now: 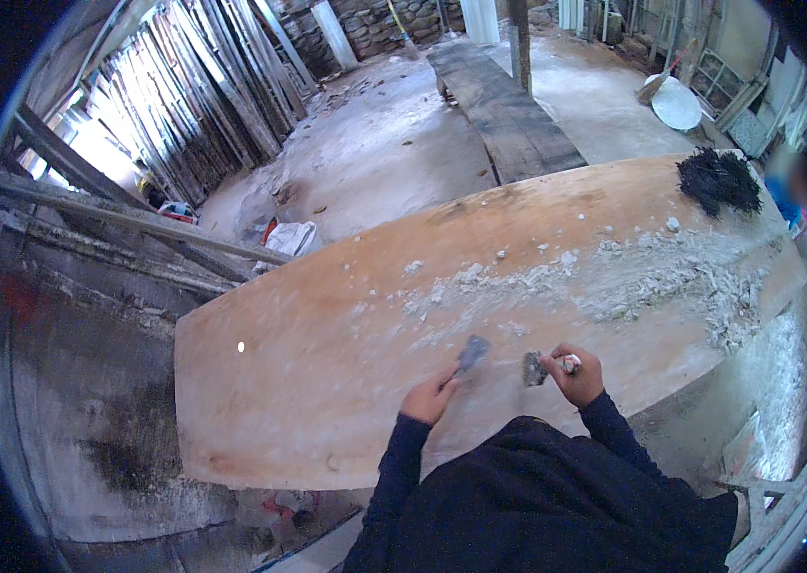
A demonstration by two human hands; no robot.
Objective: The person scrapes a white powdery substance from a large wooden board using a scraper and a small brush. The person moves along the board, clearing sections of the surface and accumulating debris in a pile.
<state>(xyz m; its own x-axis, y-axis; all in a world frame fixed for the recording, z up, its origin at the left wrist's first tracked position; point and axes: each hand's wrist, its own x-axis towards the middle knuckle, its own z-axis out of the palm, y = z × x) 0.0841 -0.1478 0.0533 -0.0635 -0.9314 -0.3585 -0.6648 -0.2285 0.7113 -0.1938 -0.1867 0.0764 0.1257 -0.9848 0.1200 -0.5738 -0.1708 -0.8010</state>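
Observation:
In front of me lies a large orange-brown board [260, 411], smeared with white. My left hand [428, 398] is closed round the handle of a scraper with a flat grey blade [472, 352], held over the board's near half. To its right, my right hand [576, 378] grips a second scraper-like tool [535, 369]; its dark, mottled head is blurred and points left, so its exact kind is unclear. White crumbly material [509, 285] is scattered in a band beyond my hands. More of the white crumbs [733, 320] are heaped toward the board's right end.
A tangled black fibre clump [719, 181] sits on the board's far right corner. Behind the board stands a long dark plank bench [518, 119] by a post [519, 43]. Wooden beams [136, 215] border the left. A broom [657, 88] and white round pan [678, 103] rest far right.

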